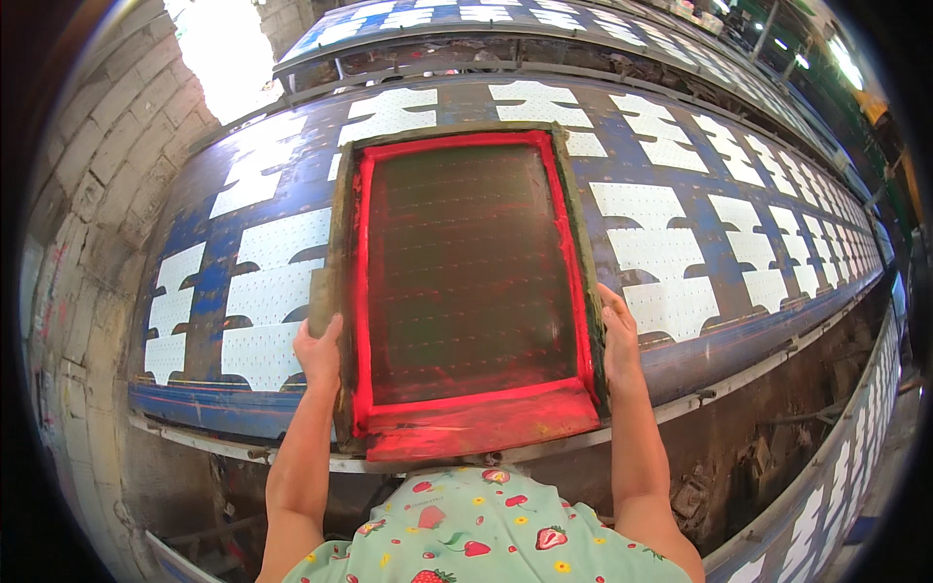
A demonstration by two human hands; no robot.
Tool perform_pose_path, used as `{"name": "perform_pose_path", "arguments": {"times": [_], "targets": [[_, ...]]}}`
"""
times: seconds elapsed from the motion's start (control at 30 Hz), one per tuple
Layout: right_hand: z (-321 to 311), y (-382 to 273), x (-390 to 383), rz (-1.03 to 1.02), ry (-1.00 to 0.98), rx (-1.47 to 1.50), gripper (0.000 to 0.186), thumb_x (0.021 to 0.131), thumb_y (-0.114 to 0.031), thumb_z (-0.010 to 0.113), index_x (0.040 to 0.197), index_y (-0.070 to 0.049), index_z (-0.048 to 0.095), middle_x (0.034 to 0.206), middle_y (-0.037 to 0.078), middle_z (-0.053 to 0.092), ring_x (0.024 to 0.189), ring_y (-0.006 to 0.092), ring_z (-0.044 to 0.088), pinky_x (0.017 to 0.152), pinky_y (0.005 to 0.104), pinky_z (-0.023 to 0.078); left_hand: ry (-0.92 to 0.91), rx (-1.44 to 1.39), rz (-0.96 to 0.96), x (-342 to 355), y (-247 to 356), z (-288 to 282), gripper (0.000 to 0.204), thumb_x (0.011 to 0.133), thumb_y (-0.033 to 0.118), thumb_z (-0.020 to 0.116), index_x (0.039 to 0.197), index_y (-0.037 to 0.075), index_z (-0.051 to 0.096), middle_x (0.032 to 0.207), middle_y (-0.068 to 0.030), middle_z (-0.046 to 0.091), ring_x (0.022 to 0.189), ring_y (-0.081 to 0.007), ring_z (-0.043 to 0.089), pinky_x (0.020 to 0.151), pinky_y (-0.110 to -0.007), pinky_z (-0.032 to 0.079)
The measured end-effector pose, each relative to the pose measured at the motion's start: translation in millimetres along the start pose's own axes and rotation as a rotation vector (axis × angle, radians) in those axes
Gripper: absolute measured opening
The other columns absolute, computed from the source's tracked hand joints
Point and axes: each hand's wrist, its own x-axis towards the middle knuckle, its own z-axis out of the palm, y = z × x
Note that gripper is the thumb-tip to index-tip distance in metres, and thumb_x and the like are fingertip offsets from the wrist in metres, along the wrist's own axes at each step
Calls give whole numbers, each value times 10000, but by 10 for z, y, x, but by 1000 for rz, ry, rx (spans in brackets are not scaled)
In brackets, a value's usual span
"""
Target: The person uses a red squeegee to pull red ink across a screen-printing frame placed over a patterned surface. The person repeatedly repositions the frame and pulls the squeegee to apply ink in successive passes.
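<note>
A large screen-printing frame (466, 272) is between my two hands, with its dark mesh showing rows of fine marks. Bright red ink lines the inside of its border, and a red-smeared strip (486, 424) runs along the near end. My left hand (321, 352) grips the left side rail, thumb up, beside a small flat tan piece (320, 299). On the opposite rail, my right hand (620, 335) is closed with its fingers partly hidden by the wood. Whether the frame touches the table beneath it, I cannot tell.
White cut fabric pieces (648, 248) with tiny dots lie in rows on a long, stained blue table (583, 216). A metal rail (680, 402) follows its near edge. Another table (335, 37) with white pieces stands beyond; a further one runs at lower right. A block wall (117, 146) bounds the left.
</note>
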Motion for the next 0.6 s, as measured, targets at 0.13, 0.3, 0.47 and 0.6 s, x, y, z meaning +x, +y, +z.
{"name": "perform_pose_path", "arguments": {"times": [0.13,0.3,0.47,0.6], "targets": [[-170,-13,24,-32,-59,71,636,1054,-212,665,1623,58,578,1691,193,563,1621,300,451,1371,464,266,8,55,37,-68,-14,101,236,1002,128,873,1163,-26,795,1067,-44,802,939,-135,700,864,-333,553],[-169,-30,-11,-126,-73,-380,618,1030,-199,734,1604,-1,618,1662,232,580,1608,342,472,1338,473,345,13,162,101,-31,-135,84,259,1000,168,872,1149,-33,806,1033,-82,817,922,-167,721,860,-362,566],[211,-249,-624,-501,-315,-1027,657,880,-147,908,1502,-90,704,1560,222,641,1511,413,561,1268,509,450,33,301,97,19,-226,113,301,987,197,882,1159,-40,810,1011,-131,833,909,-207,749,865,-398,580],[717,-331,-1350,-497,-778,-930,627,803,-81,924,1407,-145,767,1506,154,689,1393,404,657,1195,522,526,41,383,95,5,-212,145,340,969,246,897,1147,-30,808,1042,-172,836,940,-287,784,877,-440,591]]}}
